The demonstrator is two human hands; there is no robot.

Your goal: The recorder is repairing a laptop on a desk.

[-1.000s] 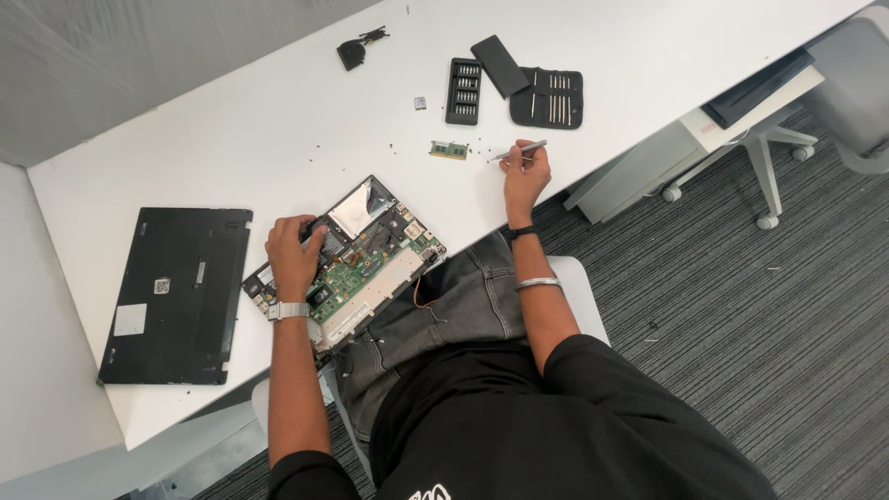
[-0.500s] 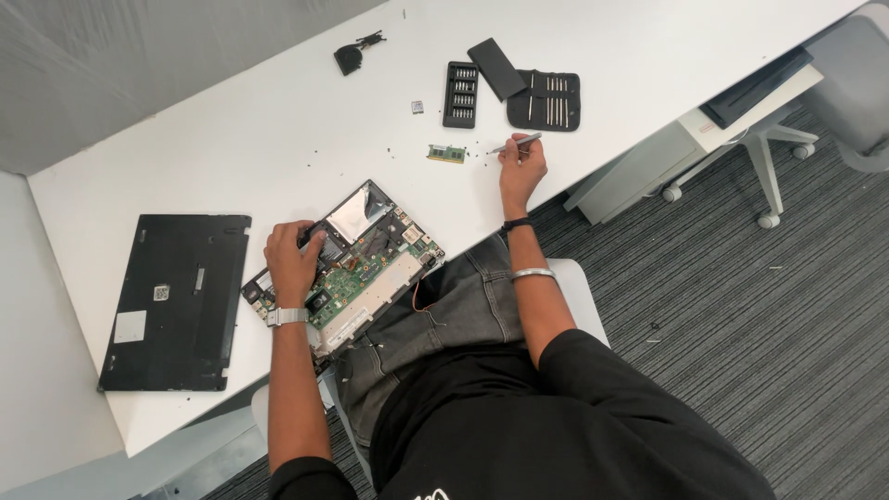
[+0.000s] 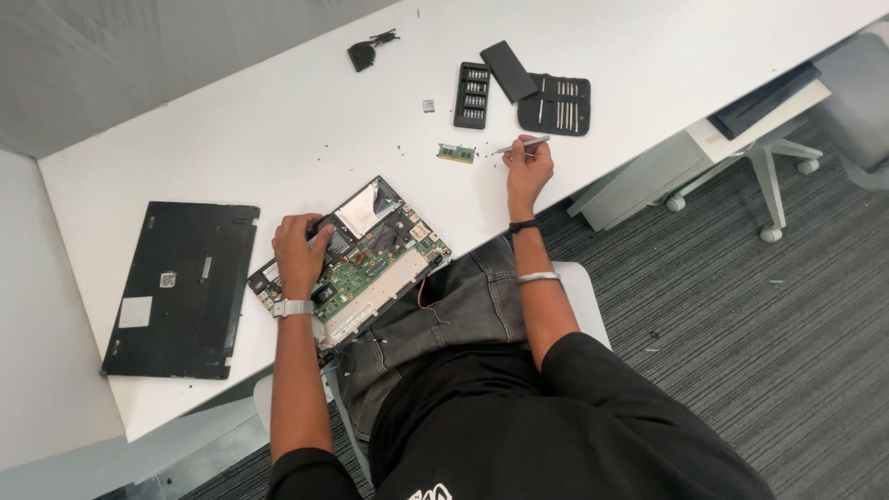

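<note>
On the white bench (image 3: 231,139) we see a black laptop bottom cover (image 3: 181,287) lying flat at the left, well apart from a small green memory module (image 3: 457,153). Farther back lie a black bit holder (image 3: 471,94), an open black tool case (image 3: 556,104) and a small black part (image 3: 363,54). An office chair base (image 3: 769,176) stands on grey carpet (image 3: 741,352).

- I wear a black short-sleeved shirt with white print at the chest (partly cut off).
- Grey trousers.
- Left wrist: silver watch.
- Right forearm: silver bangle, black wristband.
</note>
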